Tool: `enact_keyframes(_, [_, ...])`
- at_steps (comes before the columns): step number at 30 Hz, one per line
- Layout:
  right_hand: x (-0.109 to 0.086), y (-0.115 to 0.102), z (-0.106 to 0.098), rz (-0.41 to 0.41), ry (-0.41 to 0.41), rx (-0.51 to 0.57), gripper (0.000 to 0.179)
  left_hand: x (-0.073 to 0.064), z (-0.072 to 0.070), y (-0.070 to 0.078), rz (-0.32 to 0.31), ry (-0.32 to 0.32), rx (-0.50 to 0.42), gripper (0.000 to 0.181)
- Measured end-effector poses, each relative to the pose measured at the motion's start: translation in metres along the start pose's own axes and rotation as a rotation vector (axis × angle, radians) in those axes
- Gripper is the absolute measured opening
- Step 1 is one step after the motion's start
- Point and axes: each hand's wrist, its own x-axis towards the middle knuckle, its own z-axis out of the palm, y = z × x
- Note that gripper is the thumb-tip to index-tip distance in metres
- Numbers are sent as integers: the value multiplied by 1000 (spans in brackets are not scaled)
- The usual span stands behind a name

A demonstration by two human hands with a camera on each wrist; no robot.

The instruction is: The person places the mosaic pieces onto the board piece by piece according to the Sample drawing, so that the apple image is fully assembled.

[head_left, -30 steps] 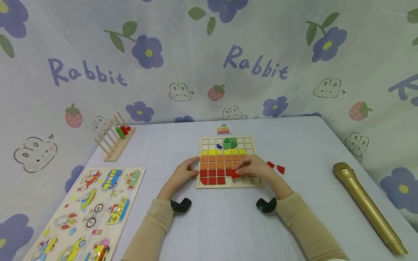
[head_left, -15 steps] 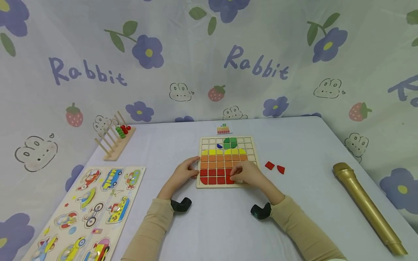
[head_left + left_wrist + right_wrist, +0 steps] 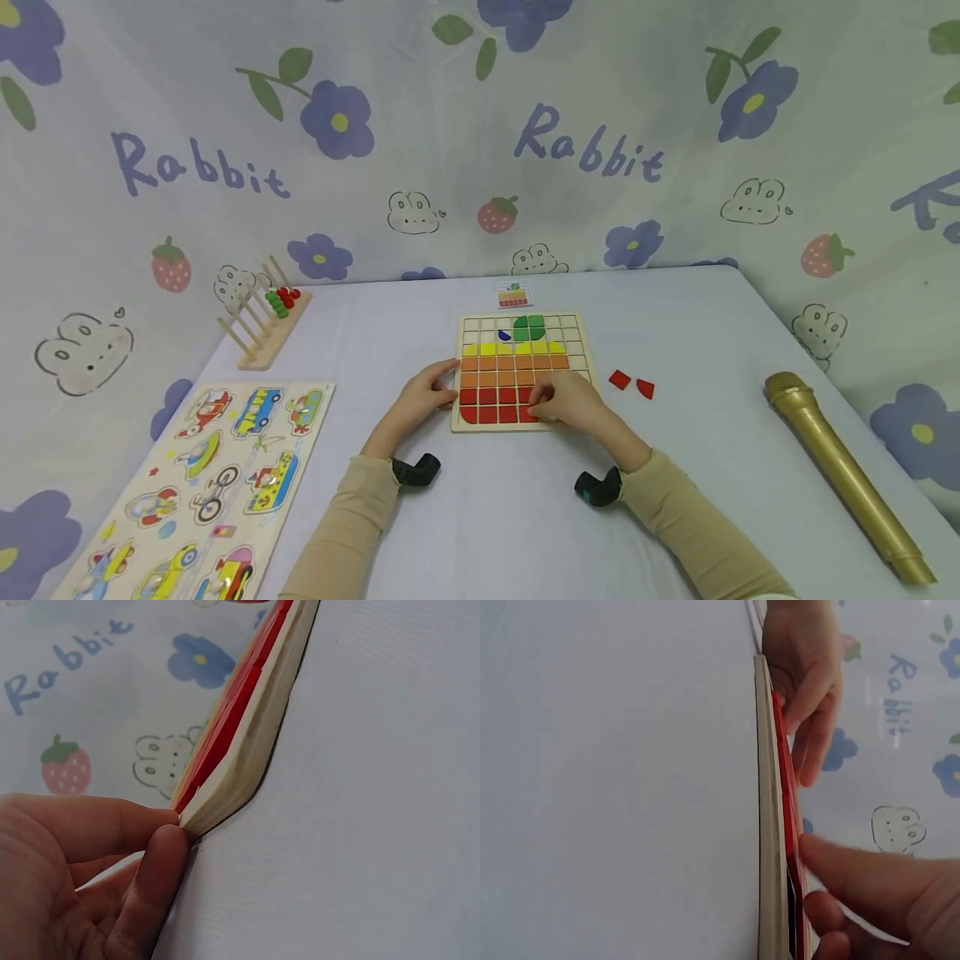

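Note:
A square wooden grid board point(image 3: 480, 427) lies mid-table, filled with rows of red, orange and yellow tiles and a green leaf-like shape point(image 3: 528, 328). My left hand point(image 3: 415, 402) touches the board's left edge with thumb and fingers; the left wrist view shows its fingertips right at the corner. My right hand point(image 3: 566, 400) pinches a red tile point(image 3: 524, 414) in the bottom row, beside three red ones. That hand covers the board's lower right cells. Two loose red pieces, a square tile point(image 3: 619, 380) and a rounded one point(image 3: 645, 389), lie right of the board.
Behind the board is a small pattern card point(image 3: 513, 296). At left stand a peg rack point(image 3: 258, 357) with green and red beads and a vehicle puzzle board point(image 3: 187, 492). A gold microphone point(image 3: 847, 475) lies at right. A patterned curtain point(image 3: 450, 125) hangs behind.
My right hand has moved slightly left and down with the red tile, bringing it into the bottom row; the last half second is nearly still. My left hand stays at the board's edge.

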Motion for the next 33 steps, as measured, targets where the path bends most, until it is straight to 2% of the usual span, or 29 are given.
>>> enact_keyframes(4, [0, 8, -20, -13, 20, 38, 11, -1, -1, 1, 4, -1, 4, 56])
enact_keyframes(8, [-6, 25, -52, 3, 104, 26, 13, -1, -1, 1, 2, 3, 16, 56])
enact_keyframes(12, [-16, 48, -78, 57, 170, 12, 18, 0, -2, 1, 5, 9, 24, 56])
enact_keyframes(15, [-23, 65, -89, 111, 206, -13, 22, 0, -2, 0, 9, 11, 18, 56])
enact_keyframes(19, [-28, 81, -94, 184, 219, -46, 28, 1, -1, -3, 11, 5, 14, 56])
enact_keyframes(25, [-27, 87, -94, 253, 185, -4, 39, 1, -1, -4, 16, 13, 4, 56])
enact_keyframes(28, [-26, 88, -92, 257, 157, 7, 43, 0, -1, -4, 16, 18, -2, 56])
enact_keyframes(33, [-25, 92, -86, 207, 129, -26, 45, -1, 0, -1, 7, 13, 1, 56])
